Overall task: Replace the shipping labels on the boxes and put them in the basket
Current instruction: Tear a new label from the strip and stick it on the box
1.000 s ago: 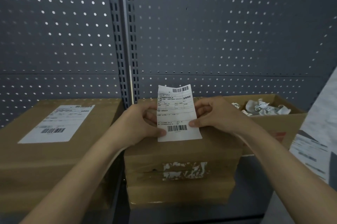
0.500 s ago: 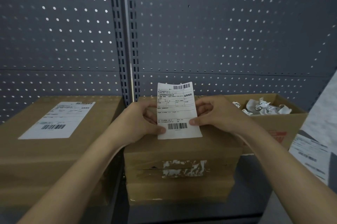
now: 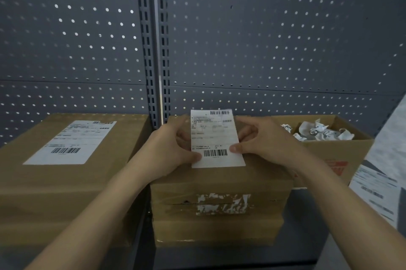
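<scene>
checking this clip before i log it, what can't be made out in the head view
Head view only.
Label: fine print blurred, unreadable.
Label's back: faces away, so backing or glue cannot be told.
Left hand, right hand: fingers behind the label, hidden by it.
Open box: red print partly covered by the right forearm.
Printed sheets: cut off by the right edge.
Basket: not in view.

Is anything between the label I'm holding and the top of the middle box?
Nothing visible except your hands: left hand and right hand pinch the label by its sides, fingers tucked behind it, above the middle box.
</scene>
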The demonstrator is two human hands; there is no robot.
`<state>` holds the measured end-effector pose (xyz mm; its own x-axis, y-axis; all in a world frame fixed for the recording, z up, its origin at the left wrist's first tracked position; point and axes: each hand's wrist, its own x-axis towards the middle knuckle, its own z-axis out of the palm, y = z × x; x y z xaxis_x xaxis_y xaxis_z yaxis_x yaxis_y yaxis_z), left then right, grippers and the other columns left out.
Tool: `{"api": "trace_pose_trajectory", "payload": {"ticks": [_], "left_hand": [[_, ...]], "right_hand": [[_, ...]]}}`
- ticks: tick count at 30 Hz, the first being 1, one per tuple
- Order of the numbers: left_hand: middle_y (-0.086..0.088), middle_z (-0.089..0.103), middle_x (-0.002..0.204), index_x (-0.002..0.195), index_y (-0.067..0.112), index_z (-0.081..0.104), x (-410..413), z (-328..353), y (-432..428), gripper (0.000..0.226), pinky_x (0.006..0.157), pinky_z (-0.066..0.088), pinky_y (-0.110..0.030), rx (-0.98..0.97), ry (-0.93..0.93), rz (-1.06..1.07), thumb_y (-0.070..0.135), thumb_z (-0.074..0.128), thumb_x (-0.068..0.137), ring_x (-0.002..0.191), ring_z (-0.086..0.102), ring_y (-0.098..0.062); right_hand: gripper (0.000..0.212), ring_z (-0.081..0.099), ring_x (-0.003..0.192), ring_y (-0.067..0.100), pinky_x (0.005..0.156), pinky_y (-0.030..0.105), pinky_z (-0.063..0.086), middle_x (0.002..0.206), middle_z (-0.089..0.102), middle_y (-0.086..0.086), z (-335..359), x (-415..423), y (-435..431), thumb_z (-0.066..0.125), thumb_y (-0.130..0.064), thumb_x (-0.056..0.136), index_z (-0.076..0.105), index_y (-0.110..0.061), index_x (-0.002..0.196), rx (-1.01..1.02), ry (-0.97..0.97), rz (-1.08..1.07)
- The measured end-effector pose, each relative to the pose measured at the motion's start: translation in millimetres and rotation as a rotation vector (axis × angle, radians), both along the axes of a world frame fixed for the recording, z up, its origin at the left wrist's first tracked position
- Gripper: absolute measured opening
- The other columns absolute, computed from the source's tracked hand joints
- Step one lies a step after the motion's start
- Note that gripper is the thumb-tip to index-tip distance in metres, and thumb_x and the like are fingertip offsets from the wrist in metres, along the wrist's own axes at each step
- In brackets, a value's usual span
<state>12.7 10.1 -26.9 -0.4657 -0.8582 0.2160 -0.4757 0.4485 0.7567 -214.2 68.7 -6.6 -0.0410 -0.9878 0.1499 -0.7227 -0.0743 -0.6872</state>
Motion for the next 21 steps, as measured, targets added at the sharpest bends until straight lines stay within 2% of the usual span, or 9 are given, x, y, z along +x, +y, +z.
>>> {"api": "trace_pose_trajectory", "payload": {"ticks": [2, 4, 6, 8, 10, 13, 15, 18, 21], "left_hand": [[0.016, 0.056, 0.101, 0.138, 0.051, 0.034, 0, -3, 2, 0.087, 0.076, 0.051, -0.02, -0.07, -0.016, 0.052, 0.024, 0.085, 0.072, 0.083, 0.061, -0.004], [0.02, 0.05, 0.102, 0.141, 0.04, 0.041, 1, -4, 5, 0.078, 0.072, 0.042, -0.011, -0.203, -0.06, 0.107, 0.031, 0.082, 0.075, 0.087, 0.054, -0.001], [0.022, 0.049, 0.099, 0.13, 0.038, 0.052, -1, -5, 10, 0.059, 0.067, 0.037, -0.009, -0.288, -0.105, 0.109, 0.038, 0.079, 0.077, 0.087, 0.05, 0.003], [0.02, 0.051, 0.097, 0.119, 0.035, 0.058, -4, -6, 11, 0.045, 0.069, 0.039, -0.011, -0.284, -0.139, 0.067, 0.042, 0.076, 0.078, 0.087, 0.051, 0.002], [0.018, 0.054, 0.096, 0.116, 0.034, 0.061, -9, -7, 11, 0.04, 0.073, 0.044, -0.015, -0.238, -0.184, 0.032, 0.044, 0.074, 0.08, 0.087, 0.053, 0.0], [0.02, 0.055, 0.095, 0.113, 0.035, 0.062, -9, -9, 8, 0.034, 0.073, 0.043, -0.014, -0.23, -0.233, 0.027, 0.046, 0.071, 0.082, 0.087, 0.053, 0.002], [0.02, 0.057, 0.095, 0.113, 0.035, 0.063, -6, -10, 6, 0.031, 0.077, 0.044, -0.015, -0.249, -0.245, 0.039, 0.046, 0.07, 0.084, 0.089, 0.052, 0.003], [0.018, 0.062, 0.103, 0.116, 0.031, 0.066, -2, -9, 4, 0.029, 0.093, 0.047, -0.031, -0.301, -0.281, 0.08, 0.041, 0.065, 0.089, 0.1, 0.051, -0.005], [0.012, 0.061, 0.12, 0.127, 0.028, 0.063, -5, -5, 4, 0.033, 0.102, 0.043, -0.035, -0.336, -0.345, 0.045, 0.033, 0.058, 0.095, 0.112, 0.05, -0.012]], "right_hand": [[0.08, 0.063, 0.09, 0.004, 0.085, 0.027, 0.051, 0.102, 0.065, -0.011, -2, -1, 1, 0.082, -0.031, 0.076, 0.04, -0.038, 0.144, -0.007, 0.106, -0.065], [0.085, 0.058, 0.097, 0.005, 0.084, 0.025, 0.048, 0.109, 0.059, -0.012, -3, -1, 4, 0.081, -0.038, 0.076, 0.035, -0.033, 0.148, -0.048, 0.147, -0.111], [0.071, 0.056, 0.097, 0.002, 0.081, 0.023, 0.048, 0.107, 0.057, -0.015, -4, 2, 7, 0.079, -0.044, 0.075, 0.047, -0.037, 0.138, -0.111, 0.166, -0.089], [0.05, 0.055, 0.092, 0.0, 0.076, 0.017, 0.045, 0.102, 0.057, -0.015, -5, 6, 7, 0.078, -0.049, 0.073, 0.059, -0.037, 0.118, -0.127, 0.216, -0.038], [0.034, 0.054, 0.084, 0.001, 0.07, 0.016, 0.044, 0.094, 0.058, -0.01, -8, 10, 5, 0.078, -0.05, 0.073, 0.065, -0.032, 0.098, -0.093, 0.235, 0.011], [0.021, 0.053, 0.071, 0.002, 0.062, 0.016, 0.043, 0.083, 0.062, -0.007, -13, 11, 3, 0.078, -0.044, 0.077, 0.068, -0.026, 0.082, -0.046, 0.187, 0.039], [0.016, 0.055, 0.074, 0.0, 0.062, 0.013, 0.044, 0.082, 0.062, -0.01, -14, 5, 3, 0.076, -0.04, 0.081, 0.068, -0.026, 0.08, -0.073, 0.197, 0.012], [0.011, 0.055, 0.082, -0.003, 0.067, 0.01, 0.042, 0.089, 0.06, -0.015, -14, -2, 3, 0.072, -0.038, 0.084, 0.069, -0.028, 0.083, -0.099, 0.24, -0.023], [0.012, 0.054, 0.096, 0.0, 0.084, 0.023, 0.047, 0.099, 0.059, -0.015, -16, 0, 0, 0.069, -0.041, 0.087, 0.07, -0.031, 0.092, -0.143, 0.293, 0.036]]}}
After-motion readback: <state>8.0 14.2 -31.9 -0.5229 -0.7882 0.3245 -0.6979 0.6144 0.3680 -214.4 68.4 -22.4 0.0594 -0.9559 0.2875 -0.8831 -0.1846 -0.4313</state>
